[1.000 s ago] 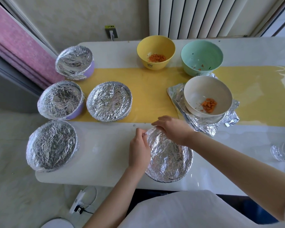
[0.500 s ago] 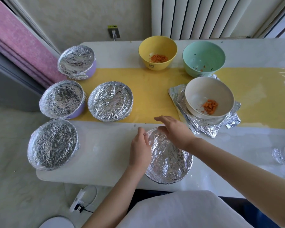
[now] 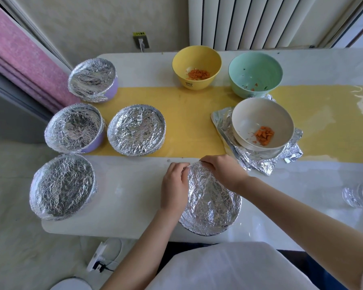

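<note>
I see the foil-covered dish point(image 3: 210, 199) at lower centre of the frame, on the near edge of the white table point(image 3: 124, 197). My left hand point(image 3: 174, 185) lies against its left rim, fingertips pinching the foil at the far edge. My right hand point(image 3: 222, 170) curls over the far rim from the right, gripping the foil. The two hands almost meet there. A cream bowl point(image 3: 242, 120) sits just to the upper right.
</note>
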Demonstrator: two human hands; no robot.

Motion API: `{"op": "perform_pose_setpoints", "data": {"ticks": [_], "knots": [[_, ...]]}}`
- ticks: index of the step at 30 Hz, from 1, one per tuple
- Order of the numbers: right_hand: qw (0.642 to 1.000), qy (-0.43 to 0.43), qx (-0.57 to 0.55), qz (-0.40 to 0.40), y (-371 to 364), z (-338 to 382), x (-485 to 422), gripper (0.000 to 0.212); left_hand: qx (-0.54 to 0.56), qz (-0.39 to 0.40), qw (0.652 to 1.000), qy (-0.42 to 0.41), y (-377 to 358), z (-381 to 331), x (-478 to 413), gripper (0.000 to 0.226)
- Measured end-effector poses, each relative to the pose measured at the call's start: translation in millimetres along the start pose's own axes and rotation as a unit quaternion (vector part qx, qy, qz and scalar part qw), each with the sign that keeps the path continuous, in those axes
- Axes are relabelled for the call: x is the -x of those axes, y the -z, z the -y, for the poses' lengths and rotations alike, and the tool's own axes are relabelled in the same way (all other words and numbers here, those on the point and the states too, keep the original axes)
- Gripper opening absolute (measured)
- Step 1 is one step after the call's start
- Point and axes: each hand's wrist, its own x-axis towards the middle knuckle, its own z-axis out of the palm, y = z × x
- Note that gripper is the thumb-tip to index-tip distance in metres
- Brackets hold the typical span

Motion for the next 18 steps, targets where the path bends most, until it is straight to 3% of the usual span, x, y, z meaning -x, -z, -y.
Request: {"op": "perform_pose_setpoints", "data": {"ticks": [9, 18], "knots": [[0.987, 0.004, 0.148, 0.065, 3, 6, -10, 0.02, -0.001, -0.022, 1.0, 0.02, -2, -5, -3, 0.018], [0.994, 0.02, 0.098, 0.054, 0, 7, -11, 0.021, -0.014, -0.026, 1.0, -0.008, -5, -2, 0, 0.016]]}}
